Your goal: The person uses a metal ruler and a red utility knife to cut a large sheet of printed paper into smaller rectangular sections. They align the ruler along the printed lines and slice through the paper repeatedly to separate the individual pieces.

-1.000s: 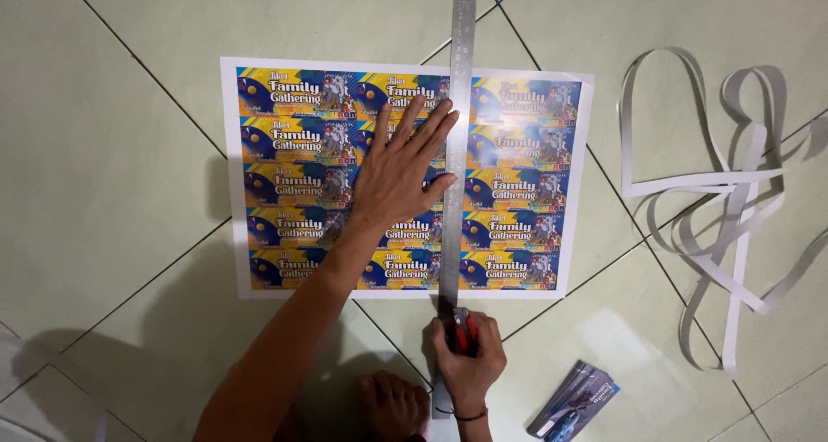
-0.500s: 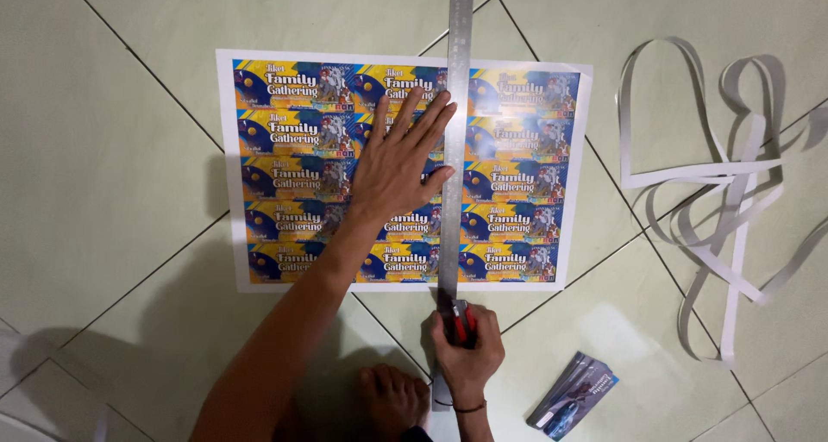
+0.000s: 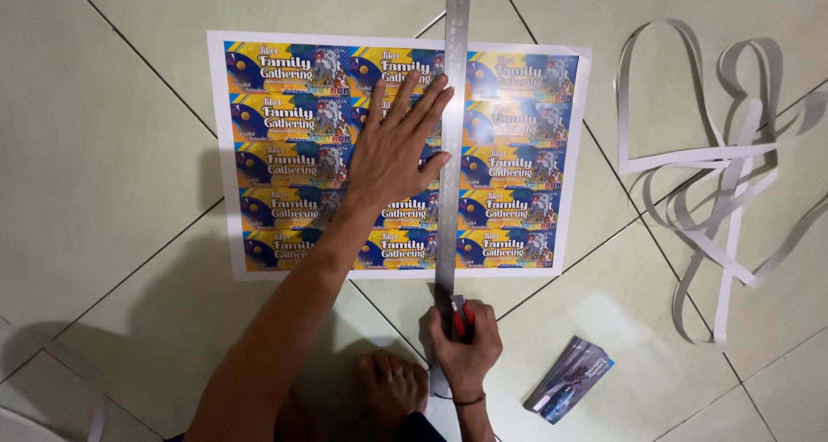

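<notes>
1. Head view, what has changed: a second ago the right hand (image 3: 466,343) sat a little higher, its knife at the sheet's near edge. Now hand and knife (image 3: 459,314) are just below that edge, off the sheet (image 3: 285,157) and over bare floor. I take this to mean the blade has run out past the paper, so this cut along the ruler looks finished.

2. Head view, left hand (image 3: 395,149): it is spread flat, palm down, fingers fanned across the sheet's middle column, fingertips touching the ruler (image 3: 452,140). Its place has hardly shifted over the second, so the ruler has kept its line.

3. Head view, right hand: it is closed round the knife, which has a red and dark handle. Whether the blade is out I cannot tell.

4. Head view, the sheet: a white-bordered, glossy rectangle, printed with three columns of blue and yellow tickets. It lies flat on the floor, with the ruler crossing it between the middle and right columns.

5. Head view, the ruler: long, straight, dull grey steel, running from beyond the sheet's far edge to under the right hand.

6. Head view, the rest: smooth pale green tiles (image 3: 112,166); a loose tangle of thin white paper strips (image 3: 724,157) well to the right; a small stack of cut tickets (image 3: 571,378) near the right hand; a bare foot (image 3: 392,386) below.
</notes>
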